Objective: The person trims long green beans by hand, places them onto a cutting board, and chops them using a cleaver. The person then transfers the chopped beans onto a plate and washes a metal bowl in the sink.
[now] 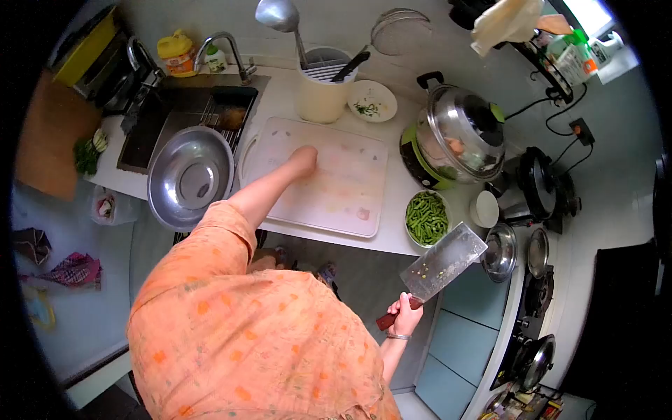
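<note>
My right hand (405, 315) is wrapped round the dark red handle of a cleaver (446, 262), below the counter's front edge. Bits of food cling to the wide blade, which points up and right near a bowl of cut green beans (426, 218). My left hand (303, 161) is over the middle of a white cutting board (336, 210); its fingers are hidden, and I cannot make out anything in it. Faint stains and small marks show on the board. Behind it stands a white plate (383, 105) with some chopped green bits.
A metal basin (159, 171) sits left of the board, by the sink (129, 150). A cream utensil holder (318, 101) stands behind the board. To the right are a steamer with a glass lid (455, 133), a small white bowl (484, 208) and metal lids (500, 252).
</note>
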`<move>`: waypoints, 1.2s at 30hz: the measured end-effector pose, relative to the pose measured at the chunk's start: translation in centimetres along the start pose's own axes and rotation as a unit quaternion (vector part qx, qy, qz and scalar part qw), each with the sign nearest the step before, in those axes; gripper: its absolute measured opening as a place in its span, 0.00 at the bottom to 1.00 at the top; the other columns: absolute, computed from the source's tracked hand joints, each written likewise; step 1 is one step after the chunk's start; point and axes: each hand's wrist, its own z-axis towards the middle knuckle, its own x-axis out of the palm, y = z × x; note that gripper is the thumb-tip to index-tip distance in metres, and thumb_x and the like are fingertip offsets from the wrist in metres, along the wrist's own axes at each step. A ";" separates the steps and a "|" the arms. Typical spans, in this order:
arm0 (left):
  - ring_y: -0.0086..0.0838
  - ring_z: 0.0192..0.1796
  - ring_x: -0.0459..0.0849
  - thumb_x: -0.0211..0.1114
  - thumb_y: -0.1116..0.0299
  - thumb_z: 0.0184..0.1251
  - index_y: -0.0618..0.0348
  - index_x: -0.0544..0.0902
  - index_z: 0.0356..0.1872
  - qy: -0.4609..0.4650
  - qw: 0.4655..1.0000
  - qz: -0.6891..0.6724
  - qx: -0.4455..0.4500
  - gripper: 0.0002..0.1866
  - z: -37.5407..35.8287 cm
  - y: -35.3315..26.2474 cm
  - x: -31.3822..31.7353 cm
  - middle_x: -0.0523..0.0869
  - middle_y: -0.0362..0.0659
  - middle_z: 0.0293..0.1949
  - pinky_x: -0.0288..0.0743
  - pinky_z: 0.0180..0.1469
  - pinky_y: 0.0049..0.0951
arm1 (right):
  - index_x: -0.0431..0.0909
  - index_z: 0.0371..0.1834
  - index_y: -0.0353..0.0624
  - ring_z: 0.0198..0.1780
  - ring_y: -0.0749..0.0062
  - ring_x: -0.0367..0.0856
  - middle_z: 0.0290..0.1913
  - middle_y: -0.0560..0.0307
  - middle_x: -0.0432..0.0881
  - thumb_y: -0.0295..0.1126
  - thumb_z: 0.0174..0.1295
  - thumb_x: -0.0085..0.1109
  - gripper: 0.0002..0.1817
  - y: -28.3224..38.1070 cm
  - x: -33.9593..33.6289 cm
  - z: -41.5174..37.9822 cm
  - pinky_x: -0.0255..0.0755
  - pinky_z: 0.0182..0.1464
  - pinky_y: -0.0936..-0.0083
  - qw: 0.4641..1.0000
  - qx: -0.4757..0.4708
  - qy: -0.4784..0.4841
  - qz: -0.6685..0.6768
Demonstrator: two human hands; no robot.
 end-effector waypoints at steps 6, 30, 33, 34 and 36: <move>0.28 0.27 0.80 0.58 0.75 0.50 0.65 0.80 0.30 0.216 0.926 -0.295 -0.094 0.06 -1.4 -7.0 -0.1 0.81 0.46 0.24 0.74 0.28 0.28 | 0.66 0.26 0.42 0.14 0.79 0.65 0.16 0.63 0.65 0.25 0.58 0.55 0.07 0.5 -3.6 -0.7 0.65 0.17 0.78 0.999 -0.019 -0.044 0.022; 0.28 0.36 0.82 0.58 0.68 0.62 0.63 0.78 0.38 0.216 0.543 -0.786 -0.202 0.09 -9.8 -19.1 -1.5 0.82 0.44 0.33 0.77 0.37 0.26 | 0.65 0.27 0.41 0.12 0.79 0.64 0.15 0.61 0.67 0.24 0.58 0.55 0.08 4.8 -2.4 7.7 0.63 0.14 0.80 0.974 0.014 0.141 -0.176; 0.21 0.25 0.77 0.57 0.62 0.65 0.59 0.77 0.32 0.161 0.609 -0.725 -0.279 0.10 -14.0 -15.2 -3.5 0.78 0.38 0.24 0.73 0.25 0.20 | 0.66 0.28 0.38 0.15 0.75 0.67 0.17 0.59 0.70 0.25 0.57 0.56 0.08 3.7 2.1 10.7 0.66 0.19 0.76 0.920 -0.046 0.233 -0.310; 0.21 0.25 0.77 0.57 0.62 0.65 0.59 0.77 0.32 0.147 0.608 -0.730 -0.275 0.10 -16.2 -13.5 -3.8 0.78 0.38 0.24 0.73 0.25 0.20 | 0.67 0.28 0.36 0.17 0.73 0.69 0.19 0.57 0.71 0.27 0.56 0.57 0.09 1.4 3.2 11.7 0.67 0.22 0.75 0.880 -0.146 0.272 -0.360; 0.18 0.21 0.72 0.55 0.61 0.66 0.57 0.76 0.29 0.078 0.601 -0.702 -0.373 0.11 -20.1 -10.7 -5.1 0.73 0.34 0.21 0.66 0.19 0.17 | 0.69 0.30 0.34 0.25 0.67 0.73 0.23 0.52 0.75 0.31 0.54 0.59 0.12 0.6 6.3 11.4 0.68 0.30 0.70 0.814 -0.254 0.318 -0.415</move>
